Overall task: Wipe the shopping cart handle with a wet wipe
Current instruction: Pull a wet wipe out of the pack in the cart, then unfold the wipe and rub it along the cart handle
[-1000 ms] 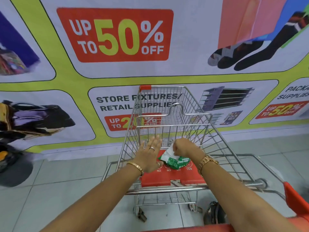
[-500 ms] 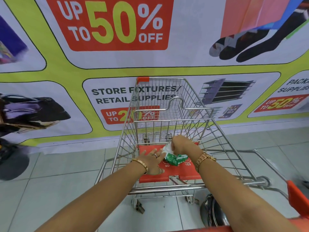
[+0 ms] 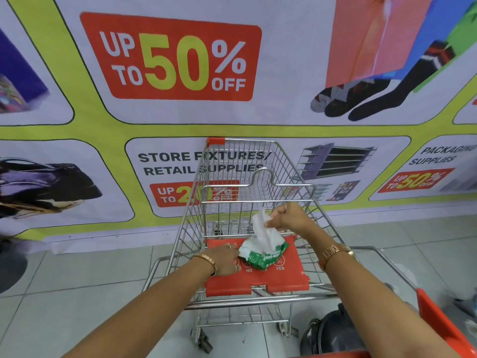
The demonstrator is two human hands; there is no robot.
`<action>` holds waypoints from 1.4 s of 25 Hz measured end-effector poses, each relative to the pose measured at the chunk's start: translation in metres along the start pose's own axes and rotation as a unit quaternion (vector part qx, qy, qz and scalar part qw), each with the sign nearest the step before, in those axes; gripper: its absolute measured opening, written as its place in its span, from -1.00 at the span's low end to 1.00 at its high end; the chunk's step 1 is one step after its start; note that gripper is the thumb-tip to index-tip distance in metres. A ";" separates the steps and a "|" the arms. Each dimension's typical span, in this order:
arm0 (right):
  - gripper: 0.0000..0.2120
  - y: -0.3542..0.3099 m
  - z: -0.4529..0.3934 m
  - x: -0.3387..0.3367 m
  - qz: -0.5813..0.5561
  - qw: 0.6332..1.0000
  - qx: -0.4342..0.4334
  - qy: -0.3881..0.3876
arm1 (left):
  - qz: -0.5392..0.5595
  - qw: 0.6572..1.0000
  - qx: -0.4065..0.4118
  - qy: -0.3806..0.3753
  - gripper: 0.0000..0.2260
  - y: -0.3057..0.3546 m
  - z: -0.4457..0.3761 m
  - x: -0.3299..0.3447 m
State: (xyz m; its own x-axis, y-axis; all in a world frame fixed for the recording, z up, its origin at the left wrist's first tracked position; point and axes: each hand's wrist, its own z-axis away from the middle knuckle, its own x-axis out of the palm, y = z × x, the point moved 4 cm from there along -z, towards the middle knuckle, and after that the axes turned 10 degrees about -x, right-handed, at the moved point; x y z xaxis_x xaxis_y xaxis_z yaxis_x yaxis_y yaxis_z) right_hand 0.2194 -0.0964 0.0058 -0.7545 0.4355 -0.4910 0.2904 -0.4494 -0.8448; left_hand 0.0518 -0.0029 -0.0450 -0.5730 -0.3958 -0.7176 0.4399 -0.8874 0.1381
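A silver wire shopping cart stands in front of me, its red child-seat flap folded flat. A green wet-wipe pack lies on that flap. My left hand presses flat on the flap against the pack's left end. My right hand is above the pack, pinching a white wet wipe that is half drawn out, its lower end still in the opening. The red cart handle shows at the lower right edge, partly hidden by my right forearm.
A large sale banner covers the wall just beyond the cart's front. Grey floor tiles lie on both sides. A dark round object sits on the floor under my right arm, and another dark shape is at the left edge.
My right hand has risen from the pack, drawing the white wipe upward out of it. My left hand has slid down to hold the pack's left end on the flap.
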 end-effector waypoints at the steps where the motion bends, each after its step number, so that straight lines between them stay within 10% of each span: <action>1: -0.75 -0.006 0.004 -0.008 -0.025 1.000 -0.001 0.012 | 0.028 0.999 0.009 0.029 -0.56 0.000 0.005 -0.010; 12: -0.82 -0.092 0.034 -0.066 -0.154 0.976 -0.070 0.139 | 0.365 0.876 0.013 0.314 -0.81 -0.015 0.092 -0.149; 20: -0.82 -0.138 0.049 -0.051 -0.144 0.977 -0.111 0.107 | 0.659 0.710 -0.004 0.249 -0.82 0.002 0.126 -0.168; 35: -0.95 -0.160 0.065 -0.034 -0.140 0.976 -0.138 0.098 | 0.580 0.753 -0.040 0.310 -0.88 0.004 0.138 -0.174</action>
State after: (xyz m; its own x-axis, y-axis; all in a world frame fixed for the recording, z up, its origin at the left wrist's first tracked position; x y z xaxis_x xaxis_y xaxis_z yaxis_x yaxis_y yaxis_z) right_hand 0.1601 -0.0900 0.1710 -0.7080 0.6640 -0.2405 0.2567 -0.0753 -0.9636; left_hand 0.0582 0.0301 0.1744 0.6496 -0.6843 -0.3311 0.4509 -0.0038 0.8926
